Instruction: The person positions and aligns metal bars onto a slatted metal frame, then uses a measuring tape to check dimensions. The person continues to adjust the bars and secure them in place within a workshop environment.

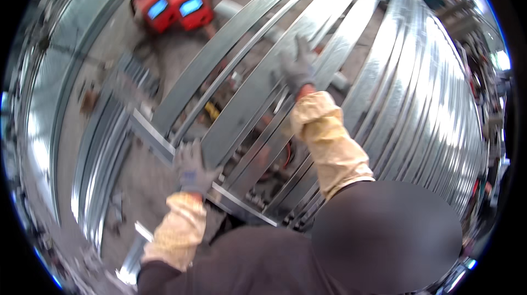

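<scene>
My left hand [192, 170], in a grey work glove, lies with its fingers spread at the near end of a flat galvanized steel channel [229, 129], beside the crosswise steel rail [151, 135]. Farther out, my right hand [298, 67] wears the same kind of glove. Its thumb and fingers are apart, and it rests on or just over the steel channels; contact is hard to tell through the blur. Neither hand grips anything. Tan protective sleeves [329, 138] cover both forearms. Another long channel [211, 59] runs to the left of my hands, with gaps between the lengths.
Two red machines with lit screens [189, 1] stand on the floor at the far left. Many shiny steel profiles [417, 86] lie side by side on the right. More stacked profiles [104, 152] and a wide metal panel [63, 75] are at left. A yellow tool [212, 110] shows between channels.
</scene>
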The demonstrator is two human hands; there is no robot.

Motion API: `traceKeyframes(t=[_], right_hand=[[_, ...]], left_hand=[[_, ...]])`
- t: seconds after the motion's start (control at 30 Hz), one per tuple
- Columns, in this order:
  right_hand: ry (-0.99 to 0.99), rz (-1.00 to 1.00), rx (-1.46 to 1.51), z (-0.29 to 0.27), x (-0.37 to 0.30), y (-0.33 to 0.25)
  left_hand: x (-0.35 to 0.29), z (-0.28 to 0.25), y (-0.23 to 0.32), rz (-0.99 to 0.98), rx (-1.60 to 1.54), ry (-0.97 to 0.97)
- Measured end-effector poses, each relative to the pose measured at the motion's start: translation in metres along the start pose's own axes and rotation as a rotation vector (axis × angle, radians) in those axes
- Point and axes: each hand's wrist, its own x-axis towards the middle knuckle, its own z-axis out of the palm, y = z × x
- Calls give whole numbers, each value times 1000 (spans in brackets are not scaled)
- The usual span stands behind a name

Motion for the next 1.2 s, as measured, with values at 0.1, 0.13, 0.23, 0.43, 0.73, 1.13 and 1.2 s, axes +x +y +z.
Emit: traceKeyframes(t=[0.1, 0.13, 0.23, 0.43, 0.73, 1.13, 1.2], right_hand=[[-296, -197, 132, -18, -45, -72], [-387, -301, 20, -10, -55, -76], [-539, -512, -60, 7, -88, -91], [-631, -725, -104, 29, -109, -102], [-687, -736, -199, 37, -106, -107], [-833, -691, -334, 35, -98, -114], [-809, -700, -342, 36, -95, -115]], left_hand=[[-10, -6, -8, -6, 74, -3], [-9, -7, -7, -30, 76, -15], [-12, 3, -8, -68, 75, -4], [-7, 6, -16, -28, 48, 64], [-25, 7, -47, 5, -90, 256], [-45, 26, -41, -201, 29, 96], [-44, 23, -37, -225, 81, 74]])
